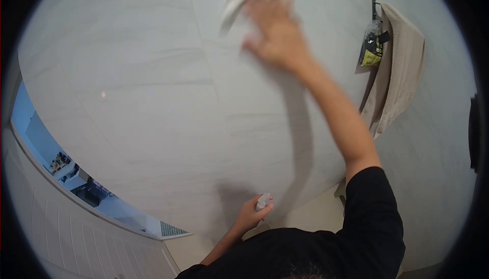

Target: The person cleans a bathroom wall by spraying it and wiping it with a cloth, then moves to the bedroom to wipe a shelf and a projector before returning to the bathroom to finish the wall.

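Observation:
My right hand (279, 37) is raised high against the pale marbled wall (147, 111), its fingers smeared by motion. Under and beside those fingers is a white cloth (233, 10), also blurred, pressed to the wall. Low down, close to my body, my left hand (248, 217) is closed around a small spray bottle (262, 202). Only the bottle's whitish, see-through top shows above the fingers; the palm hides the rest.
On the right, a beige cloth bag (400, 70) hangs from a dark hook (374, 6), beside a clear packet with a yellow label (371, 55). At the left, a white panelled door (76, 228) borders an opening into a blue-lit room with shelved items (63, 166).

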Tool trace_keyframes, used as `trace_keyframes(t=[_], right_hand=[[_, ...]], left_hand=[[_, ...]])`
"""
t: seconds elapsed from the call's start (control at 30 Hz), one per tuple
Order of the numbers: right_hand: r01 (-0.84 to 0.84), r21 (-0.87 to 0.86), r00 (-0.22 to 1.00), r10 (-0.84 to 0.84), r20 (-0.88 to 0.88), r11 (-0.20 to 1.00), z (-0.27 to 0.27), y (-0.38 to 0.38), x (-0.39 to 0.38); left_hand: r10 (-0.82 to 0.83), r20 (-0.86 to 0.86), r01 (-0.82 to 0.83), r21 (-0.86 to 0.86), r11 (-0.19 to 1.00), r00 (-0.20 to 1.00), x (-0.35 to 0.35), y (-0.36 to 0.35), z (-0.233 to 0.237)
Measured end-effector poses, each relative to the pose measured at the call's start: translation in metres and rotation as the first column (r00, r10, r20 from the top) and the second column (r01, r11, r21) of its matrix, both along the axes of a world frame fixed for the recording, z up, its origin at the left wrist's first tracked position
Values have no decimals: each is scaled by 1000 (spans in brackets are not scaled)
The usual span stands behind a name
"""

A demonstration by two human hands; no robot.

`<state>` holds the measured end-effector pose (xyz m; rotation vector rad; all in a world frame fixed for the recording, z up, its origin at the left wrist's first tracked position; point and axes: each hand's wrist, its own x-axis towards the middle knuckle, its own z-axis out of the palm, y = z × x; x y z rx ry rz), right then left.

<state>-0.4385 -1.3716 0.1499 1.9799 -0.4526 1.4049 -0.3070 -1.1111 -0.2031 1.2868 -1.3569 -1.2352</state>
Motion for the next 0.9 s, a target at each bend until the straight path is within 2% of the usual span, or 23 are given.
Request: trace_keyframes(t=[0.03, 0.07, 0.1, 0.2, 0.23, 0.3, 0.37, 0.4, 0.43, 0.47, 0.5, 0.53, 0.6, 0.63, 0.67, 0.7, 0.73, 0.77, 0.83, 0.87, 0.9], right_hand=[[1, -58, 992, 7, 128, 998, 33, -29, -22], [90, 105, 976, -108, 187, 990, 64, -50, -44], [184, 223, 949, -232, 213, 957, 82, -25, -57], [139, 198, 962, -180, 206, 970, 78, -33, -63], [201, 178, 959, -231, 166, 963, 56, -15, -50], [135, -10, 990, -134, 46, 991, -21, -30, -32], [18, 174, 983, 15, -183, 985, -127, 9, -10], [37, 271, 957, 45, -288, 962, -186, 23, -1], [21, 269, 926, 83, -369, 963, -244, 31, 6], [26, 351, 865, 155, -478, 936, -301, 38, 10], [42, 430, 792, 232, -564, 902, -334, 43, 14], [46, 432, 796, 228, -560, 901, -335, 47, 14], [-75, 243, 816, 199, -543, 967, -331, 44, 15], [-62, 333, 819, 238, -522, 941, -312, 44, 12], [-50, 416, 821, 274, -500, 908, -277, 40, 9], [-57, 466, 893, 254, -372, 883, -243, 28, 9], [11, 415, 903, 169, -394, 910, -173, 31, -1], [38, 235, 972, 19, -233, 971, -123, 21, -5], [63, 13, 989, -64, 130, 998, -31, -17, -20], [215, 342, 976, -216, -34, 915, 19, -32, -43], [187, 295, 968, -226, 105, 937, 46, -26, -48]], left_hand=[[30, -20, -30, 41, 999, 999, 0, 2, -3], [59, -38, -56, 78, 995, 998, 1, 3, -6], [65, -36, -62, 86, 994, 997, 2, 3, -9], [102, -86, -95, 79, 992, 991, 4, 4, -18], [123, -90, -116, 78, 990, 988, 7, 4, -20], [138, -93, -130, 82, 988, 986, 7, 1, -23], [89, -72, -86, 49, 995, 993, 8, -1, -28], [85, -78, -81, 53, 995, 993, 7, -1, -25], [64, -39, -62, 56, 997, 997, 5, -1, -20], [42, 0, -42, 55, 998, 999, 3, -1, -15], [36, 3, -36, 59, 998, 999, 3, 1, -11], [4, 21, -5, 58, 998, 1000, 3, 2, -7], [-30, 41, 28, 43, 999, 999, 3, -3, -5], [-15, 23, 14, 42, 999, 1000, 3, -1, -8], [1, 3, -1, 37, 999, 1000, 3, -3, -9], [-1, 1, 1, 40, 999, 1000, 3, -4, -11], [1, -2, -1, 34, 999, 1000, 2, -5, -14], [5, -4, -5, 34, 999, 1000, 1, -4, -18], [12, -31, -10, 68, 998, 999, -3, -3, -19], [15, -51, -10, 83, 997, 999, -3, -3, -19], [15, -45, -10, 102, 995, 999, -3, -5, -22]])
